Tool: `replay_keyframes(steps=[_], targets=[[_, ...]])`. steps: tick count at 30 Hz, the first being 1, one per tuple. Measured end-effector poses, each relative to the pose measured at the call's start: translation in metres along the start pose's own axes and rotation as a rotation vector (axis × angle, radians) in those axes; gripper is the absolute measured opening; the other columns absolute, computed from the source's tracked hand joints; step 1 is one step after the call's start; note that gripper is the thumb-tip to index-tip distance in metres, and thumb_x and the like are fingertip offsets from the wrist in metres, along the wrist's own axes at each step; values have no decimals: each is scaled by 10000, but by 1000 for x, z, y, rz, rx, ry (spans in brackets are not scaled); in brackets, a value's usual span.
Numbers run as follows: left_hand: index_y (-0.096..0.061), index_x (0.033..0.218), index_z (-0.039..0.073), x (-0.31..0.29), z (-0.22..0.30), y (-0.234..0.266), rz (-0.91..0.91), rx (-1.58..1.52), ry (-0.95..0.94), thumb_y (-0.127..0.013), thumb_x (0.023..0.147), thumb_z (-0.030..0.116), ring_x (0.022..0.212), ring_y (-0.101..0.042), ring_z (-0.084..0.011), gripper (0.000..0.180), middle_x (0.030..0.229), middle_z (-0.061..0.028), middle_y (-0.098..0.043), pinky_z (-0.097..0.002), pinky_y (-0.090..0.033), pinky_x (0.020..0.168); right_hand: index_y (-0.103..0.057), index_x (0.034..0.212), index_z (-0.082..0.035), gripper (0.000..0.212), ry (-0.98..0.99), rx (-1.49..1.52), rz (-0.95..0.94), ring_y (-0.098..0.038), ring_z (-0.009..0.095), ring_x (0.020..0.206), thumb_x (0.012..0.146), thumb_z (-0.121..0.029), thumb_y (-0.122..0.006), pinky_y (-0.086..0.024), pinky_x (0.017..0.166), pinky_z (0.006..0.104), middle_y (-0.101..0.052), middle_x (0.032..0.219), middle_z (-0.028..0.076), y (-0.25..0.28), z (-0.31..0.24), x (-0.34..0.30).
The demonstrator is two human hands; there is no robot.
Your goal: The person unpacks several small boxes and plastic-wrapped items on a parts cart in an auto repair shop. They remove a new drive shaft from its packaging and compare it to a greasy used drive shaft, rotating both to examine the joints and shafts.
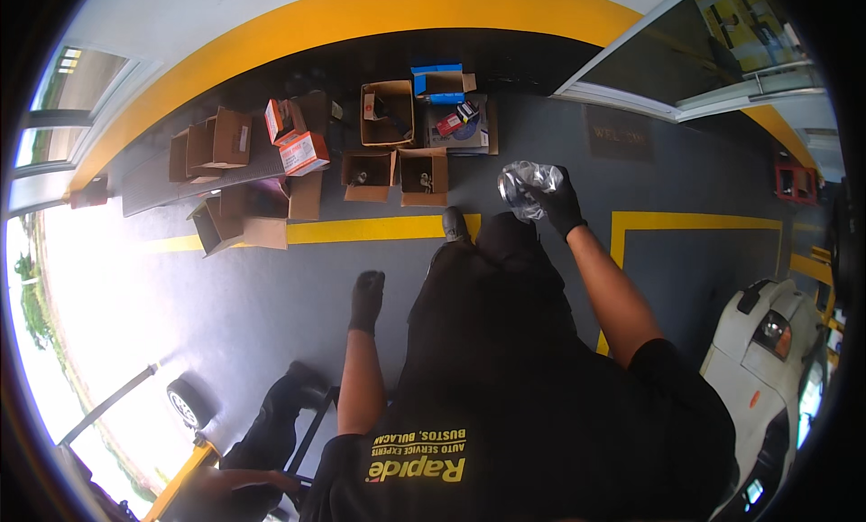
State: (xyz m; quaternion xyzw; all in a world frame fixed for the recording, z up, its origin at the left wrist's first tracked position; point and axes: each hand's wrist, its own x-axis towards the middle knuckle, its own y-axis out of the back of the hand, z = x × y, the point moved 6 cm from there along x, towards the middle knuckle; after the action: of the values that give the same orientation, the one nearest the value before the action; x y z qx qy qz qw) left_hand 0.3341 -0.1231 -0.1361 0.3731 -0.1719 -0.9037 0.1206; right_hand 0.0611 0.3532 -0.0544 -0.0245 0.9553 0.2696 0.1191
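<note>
My right hand (561, 204), in a black glove, grips a clear plastic bag (532, 173) with a round, silvery part inside; its exact kind cannot be made out. The arm reaches forward, so the bag is above the floor just ahead of my right leg. Lower and to the left hangs my left hand (367, 298), also gloved in black. Its fingers are curled in, and nothing shows in them. Two small open cardboard boxes, one on the left (366, 190) and one on the right (424, 197), stand nearest the bag, each with metal parts inside.
More cardboard boxes (230, 138) lie along the wall, with orange-and-white cartons (305, 152) and a blue box (442, 78). A glass door (658, 62) is at the far right. A white vehicle (753, 369) stands right. Another person (266, 432) and a wheel (187, 403) are at lower left.
</note>
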Motion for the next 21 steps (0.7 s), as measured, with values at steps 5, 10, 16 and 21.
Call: replay_keyframes(steps=[5,10,16,21], targets=[[-697,1230,-3,16,187,43,147,-237,-206,-665,1057,199,856,-614,-133,268,1017,-83,-698,-307,-519,774,-556,1336,-35,740,-106,-106,-76,-722,356,1175,821,-425,-917,-575,992,447,-727,1262,215,-36,7,156],[-681,1252,7,-44,101,22,393,-57,80,-634,1087,133,957,-662,-140,214,1037,-40,-680,-306,-539,828,-576,1349,-8,846,-228,-180,-93,-686,446,1225,794,-564,-889,-558,1023,496,-705,1287,288,-128,88,314],[-706,1204,19,-233,38,-128,-370,614,12,-682,1047,229,991,-740,-278,263,1134,-172,-737,-426,-610,877,-617,1374,-14,675,-357,137,-146,-686,244,1165,869,-353,-910,-565,1006,385,-710,1253,137,-281,173,478],[-691,1256,33,-249,71,-167,-103,-168,873,-692,1043,216,1028,-738,-276,281,1143,-160,-737,-408,-608,895,-466,1534,50,1082,-576,-282,112,-636,398,1335,768,-569,-915,-511,1126,469,-626,1463,269,-335,205,533]])
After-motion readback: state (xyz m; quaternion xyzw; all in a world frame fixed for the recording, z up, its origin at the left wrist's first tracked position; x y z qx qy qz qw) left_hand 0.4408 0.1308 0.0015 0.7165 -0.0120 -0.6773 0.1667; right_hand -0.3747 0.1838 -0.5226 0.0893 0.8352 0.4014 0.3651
